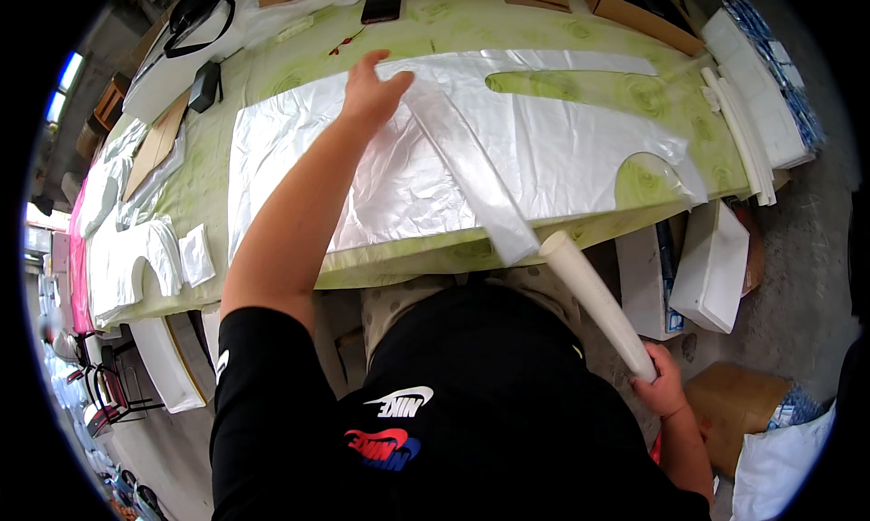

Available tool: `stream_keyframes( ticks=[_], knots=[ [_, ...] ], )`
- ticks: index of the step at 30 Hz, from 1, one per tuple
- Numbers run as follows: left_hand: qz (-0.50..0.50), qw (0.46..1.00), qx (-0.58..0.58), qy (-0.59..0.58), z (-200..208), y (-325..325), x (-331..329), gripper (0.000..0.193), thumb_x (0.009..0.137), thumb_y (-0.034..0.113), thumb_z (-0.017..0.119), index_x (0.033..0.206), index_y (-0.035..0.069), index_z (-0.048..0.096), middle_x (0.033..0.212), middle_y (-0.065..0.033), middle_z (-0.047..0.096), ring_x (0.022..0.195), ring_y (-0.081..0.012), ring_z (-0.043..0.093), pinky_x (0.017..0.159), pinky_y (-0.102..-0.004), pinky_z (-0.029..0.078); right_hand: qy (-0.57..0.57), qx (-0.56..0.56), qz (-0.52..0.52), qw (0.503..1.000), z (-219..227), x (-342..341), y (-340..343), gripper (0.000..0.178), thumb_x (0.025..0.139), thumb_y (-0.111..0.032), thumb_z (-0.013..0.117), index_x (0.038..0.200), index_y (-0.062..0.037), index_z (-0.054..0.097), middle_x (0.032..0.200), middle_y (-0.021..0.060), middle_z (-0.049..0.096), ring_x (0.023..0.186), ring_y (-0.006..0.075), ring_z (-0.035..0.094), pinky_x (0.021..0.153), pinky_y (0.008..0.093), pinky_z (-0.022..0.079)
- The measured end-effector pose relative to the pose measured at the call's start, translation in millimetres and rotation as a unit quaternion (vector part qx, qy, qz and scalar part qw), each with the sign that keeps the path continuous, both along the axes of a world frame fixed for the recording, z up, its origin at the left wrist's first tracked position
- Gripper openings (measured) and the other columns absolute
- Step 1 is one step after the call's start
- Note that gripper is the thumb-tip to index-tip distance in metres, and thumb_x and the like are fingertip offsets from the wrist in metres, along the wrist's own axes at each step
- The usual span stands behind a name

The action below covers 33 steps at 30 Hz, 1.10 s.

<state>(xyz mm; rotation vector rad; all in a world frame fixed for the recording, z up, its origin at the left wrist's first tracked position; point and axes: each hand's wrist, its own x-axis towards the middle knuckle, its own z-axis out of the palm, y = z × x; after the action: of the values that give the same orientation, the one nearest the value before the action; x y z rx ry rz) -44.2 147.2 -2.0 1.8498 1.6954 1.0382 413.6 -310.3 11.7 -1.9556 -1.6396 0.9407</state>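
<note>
The white plastic sheet point(317, 177) lay across the middle of the frame, its lower edge near the front edge of the bench point(716, 140), with two rounded cutouts at its right showing green cloth. One pale strip point(462, 154) slanted over it, its lower end hanging past that edge, just beside the upper end of one white tube point(598, 303). The hands were well apart: the right hand point(662, 385) was clamped round the tube's lower end, while the left hand point(376, 91) had its fingers spread at the strip's upper end; contact there I couldn't tell. Bare green cloth ran between the sheet and one phone point(382, 3) at top centre. One open cardboard box point(598, 4), upper right, held dark contents; one brown carton point(739, 408), lower right, had clear-blue packs point(797, 407) at its mouth.
</note>
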Motion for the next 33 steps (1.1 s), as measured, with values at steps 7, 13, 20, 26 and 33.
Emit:
stream_keyframes(
  ticks=[7,13,20,26,33],
  knots=[
    [-0.320,0.923,0.128,0.171,4,-159,43,0.097,0.080,0.043,0.084,0.156,0.004,0.037,0.161,-0.0221,0.034,0.151,-0.0443,0.028,0.123,-0.0580,0.027,-0.009,0.107,0.065,0.992,19,-22,92,0.060,0.070,-0.006,0.077,0.128,-0.0020,0.064,0.104,0.0123,0.064,0.092,0.0283,0.064,0.085,0.0373,0.052],
    [-0.260,0.946,0.103,0.162,-4,-157,41,0.103,0.078,0.044,0.084,0.161,0.012,0.031,0.167,-0.0204,0.023,0.156,-0.0450,0.017,0.127,-0.0602,0.017,-0.016,0.070,0.184,0.980,55,-25,131,0.059,0.070,-0.005,0.078,0.127,-0.0031,0.065,0.099,0.0118,0.063,0.087,0.0288,0.061,0.082,0.0359,0.052],
    [-0.328,0.912,0.107,0.222,2,-138,53,0.094,0.084,0.055,0.076,0.158,0.009,0.039,0.166,-0.0188,0.029,0.157,-0.0430,0.016,0.128,-0.0566,0.014,0.082,0.062,-0.019,0.995,13,-20,105,0.064,0.073,-0.005,0.078,0.135,-0.0022,0.061,0.111,0.0089,0.065,0.101,0.0226,0.063,0.091,0.0332,0.051],
    [-0.423,0.859,0.099,0.272,-1,-155,52,0.082,0.088,0.056,0.070,0.153,0.010,0.048,0.158,-0.0167,0.043,0.152,-0.0405,0.029,0.128,-0.0546,0.018,-0.068,0.090,0.094,0.989,39,-63,152,0.067,0.079,-0.008,0.077,0.143,-0.0073,0.057,0.117,0.0132,0.065,0.105,0.0282,0.064,0.092,0.0341,0.052],
    [-0.452,0.833,0.133,0.288,8,-173,53,0.072,0.087,0.029,0.073,0.152,0.011,0.048,0.158,-0.0149,0.041,0.153,-0.0363,0.031,0.127,-0.0524,0.025,-0.129,0.096,0.184,0.970,44,-120,229,0.064,0.087,-0.019,0.075,0.149,-0.0169,0.055,0.113,0.0150,0.064,0.106,0.0346,0.063,0.094,0.0395,0.052]
  ],
)
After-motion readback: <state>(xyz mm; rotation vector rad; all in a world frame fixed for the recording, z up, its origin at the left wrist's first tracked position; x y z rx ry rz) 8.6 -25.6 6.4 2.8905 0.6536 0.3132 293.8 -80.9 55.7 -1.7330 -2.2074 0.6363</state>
